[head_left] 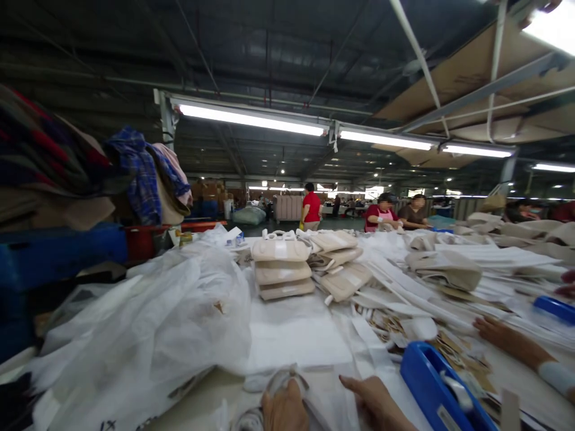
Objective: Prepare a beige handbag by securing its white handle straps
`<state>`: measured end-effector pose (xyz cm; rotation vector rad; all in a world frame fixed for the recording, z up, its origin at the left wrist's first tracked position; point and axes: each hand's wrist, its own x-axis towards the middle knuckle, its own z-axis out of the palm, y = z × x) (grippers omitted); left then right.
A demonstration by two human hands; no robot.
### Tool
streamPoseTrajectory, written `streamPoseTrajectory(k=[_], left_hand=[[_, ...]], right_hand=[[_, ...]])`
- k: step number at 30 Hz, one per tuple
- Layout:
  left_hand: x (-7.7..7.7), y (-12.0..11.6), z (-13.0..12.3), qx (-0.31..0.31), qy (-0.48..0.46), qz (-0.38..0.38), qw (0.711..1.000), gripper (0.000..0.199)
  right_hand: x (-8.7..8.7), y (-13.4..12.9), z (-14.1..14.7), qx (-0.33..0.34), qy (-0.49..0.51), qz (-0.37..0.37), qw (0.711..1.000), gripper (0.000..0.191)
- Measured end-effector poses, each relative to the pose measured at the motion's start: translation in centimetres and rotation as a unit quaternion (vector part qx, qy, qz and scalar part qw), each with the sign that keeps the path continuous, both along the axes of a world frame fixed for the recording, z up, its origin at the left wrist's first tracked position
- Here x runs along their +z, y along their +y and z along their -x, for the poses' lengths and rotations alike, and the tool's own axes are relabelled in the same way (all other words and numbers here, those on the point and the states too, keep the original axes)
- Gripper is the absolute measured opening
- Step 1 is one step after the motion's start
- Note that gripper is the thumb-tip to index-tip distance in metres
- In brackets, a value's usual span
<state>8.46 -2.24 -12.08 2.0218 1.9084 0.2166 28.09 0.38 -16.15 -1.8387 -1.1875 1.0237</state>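
At the bottom middle, my left hand [286, 407] is curled down over a looped grey-beige handle [294, 376], its fingertips hidden. The handle seems to belong to a pale item that is mostly out of view. To its right, my right hand [380, 402] has its foremost finger stretched out over thin white wrapping [345, 392], with nothing visible in it. A blue tape dispenser [442, 389] stands just right of that hand. Ahead of both hands lie white sheets [296, 338], with a stack of folded beige bags [284, 272] behind them.
Crumpled translucent plastic [179, 317] covers the left side. More beige bags [344, 278] lie beyond. At right, a co-worker's hand [512, 341] rests near paper scraps [465, 353] and a second blue dispenser [554, 308]. Other people stand farther back; lights hang overhead.
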Motion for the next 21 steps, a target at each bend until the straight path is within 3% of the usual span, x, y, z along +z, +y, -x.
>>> streamPoseTrajectory(k=[5, 9, 11, 14, 17, 21], left_hand=[[-0.2, 0.0, 0.1, -0.004, -0.004, 0.0, 1.0, 0.055], [-0.4, 0.2, 0.1, -0.008, -0.011, -0.006, 1.0, 0.054], [-0.5, 0.3, 0.1, -0.005, -0.015, -0.007, 1.0, 0.053], [-1.0, 0.4, 0.1, 0.002, -0.023, -0.008, 1.0, 0.052], [-1.4, 0.6, 0.1, 0.016, -0.033, -0.011, 0.999, 0.05], [-1.9, 1.0, -0.1, 0.042, -0.051, -0.018, 0.998, 0.049]], right_hand=[[1.5, -0.8, 0.6, 0.042, 0.118, -0.001, 0.992, 0.02], [2.3, -0.3, -0.7, 0.064, 0.12, -0.053, 0.989, 0.044], [2.0, 0.3, -1.4, 0.068, 0.095, -0.073, 0.99, 0.047], [0.9, 0.7, -1.6, 0.095, 0.076, -0.111, 0.986, 0.035], [0.2, 0.4, -1.2, 0.175, 0.064, -0.143, 0.972, 0.026], [0.0, -0.4, -0.3, 0.254, 0.067, -0.146, 0.954, 0.027]])
